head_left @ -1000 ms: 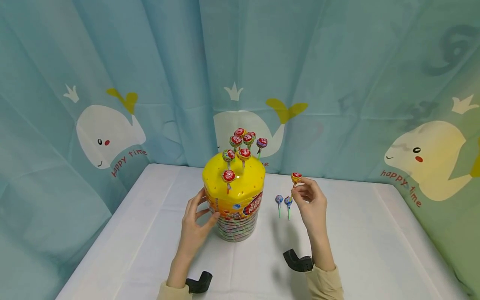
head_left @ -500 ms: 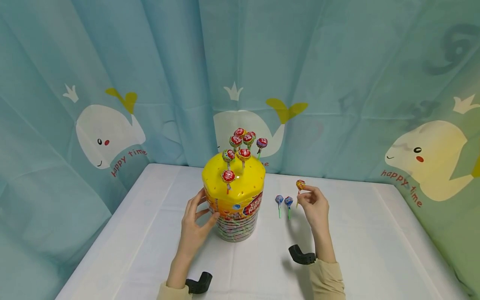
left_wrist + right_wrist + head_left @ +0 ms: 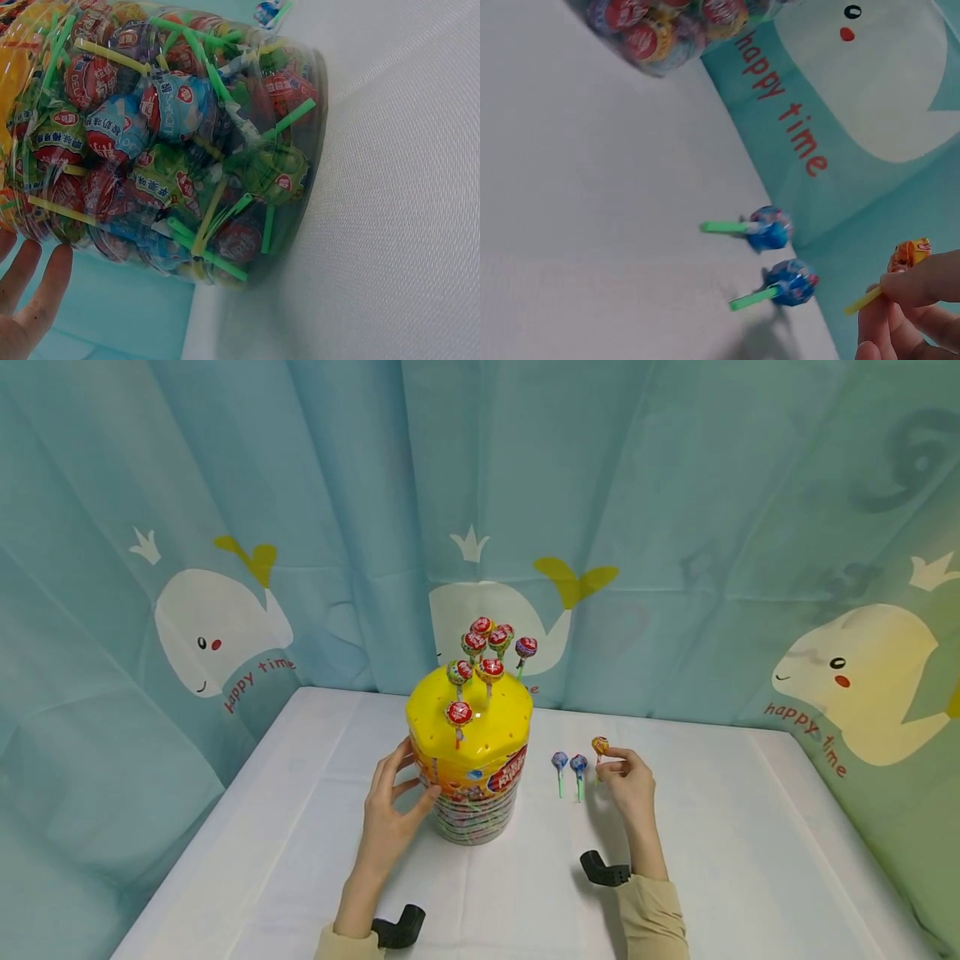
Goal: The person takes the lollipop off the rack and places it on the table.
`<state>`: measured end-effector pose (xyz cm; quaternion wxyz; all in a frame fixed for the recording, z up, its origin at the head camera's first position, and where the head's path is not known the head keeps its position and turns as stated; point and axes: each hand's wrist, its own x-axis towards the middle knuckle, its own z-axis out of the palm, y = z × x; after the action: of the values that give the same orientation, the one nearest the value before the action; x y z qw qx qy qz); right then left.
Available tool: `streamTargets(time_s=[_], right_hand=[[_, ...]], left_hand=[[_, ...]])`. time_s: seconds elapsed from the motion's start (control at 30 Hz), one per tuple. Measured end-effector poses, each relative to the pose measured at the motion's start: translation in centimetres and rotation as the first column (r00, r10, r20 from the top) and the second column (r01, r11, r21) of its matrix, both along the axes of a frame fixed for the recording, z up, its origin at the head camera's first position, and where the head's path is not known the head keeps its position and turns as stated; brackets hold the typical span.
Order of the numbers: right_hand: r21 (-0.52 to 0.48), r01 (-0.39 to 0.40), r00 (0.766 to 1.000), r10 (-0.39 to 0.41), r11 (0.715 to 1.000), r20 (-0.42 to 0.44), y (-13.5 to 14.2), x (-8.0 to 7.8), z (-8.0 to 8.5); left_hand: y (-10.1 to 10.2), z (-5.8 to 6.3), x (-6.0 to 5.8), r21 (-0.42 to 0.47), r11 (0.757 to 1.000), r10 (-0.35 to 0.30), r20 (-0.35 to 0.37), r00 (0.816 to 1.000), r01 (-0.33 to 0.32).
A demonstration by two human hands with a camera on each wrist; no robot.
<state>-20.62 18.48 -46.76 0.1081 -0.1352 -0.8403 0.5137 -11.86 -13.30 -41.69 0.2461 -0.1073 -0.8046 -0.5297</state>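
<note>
Left hand [image 3: 390, 814] pressed against the side of the tub [image 3: 468, 760], fingers [image 3: 34, 289] straight and spread on the clear wall; tub packed with wrapped lollipops, standing mid-table toward the far edge. Yellow lid [image 3: 480, 727] on top, several lollipops stuck upright in its holes. Right hand [image 3: 628, 781] low over the table [image 3: 750, 860], right of the tub, pinching the yellow stick of an orange lollipop [image 3: 600, 746] between thumb and fingertips [image 3: 922, 281]. Two blue lollipops [image 3: 568, 764] lying side by side between tub and right hand, green sticks toward the near edge.
</note>
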Motion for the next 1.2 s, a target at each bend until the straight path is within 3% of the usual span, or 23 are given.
streamTargets(time_s=[0.3,0.53,0.73,0.97,1.2], right_hand=[[0.05,0.009,0.998,-0.012,0.999,0.068,0.4,-0.1,-1.3],[0.155,0.032,0.995,-0.046,0.987,0.092,0.5,0.0,-1.5],[0.194,0.066,0.992,-0.086,0.979,0.095,0.3,0.0,-1.9],[0.226,0.099,0.988,-0.122,0.969,0.09,0.1,-0.1,-2.3],[0.256,0.095,0.989,-0.121,0.962,0.087,0.0,0.0,-2.5]], left_hand=[[-0.7,-2.9,-1.4,0.023,1.0,0.009,0.035,0.999,-0.01],[-0.9,-3.4,-1.5,0.033,0.999,-0.012,0.016,1.0,0.011],[-0.6,-2.8,-1.4,0.016,1.0,0.01,0.03,1.0,-0.011],[-0.1,-0.4,-0.2,-0.009,1.0,0.01,-0.008,1.0,-0.01],[0.0,-0.3,-0.1,-0.002,1.0,0.004,0.002,1.0,-0.004]])
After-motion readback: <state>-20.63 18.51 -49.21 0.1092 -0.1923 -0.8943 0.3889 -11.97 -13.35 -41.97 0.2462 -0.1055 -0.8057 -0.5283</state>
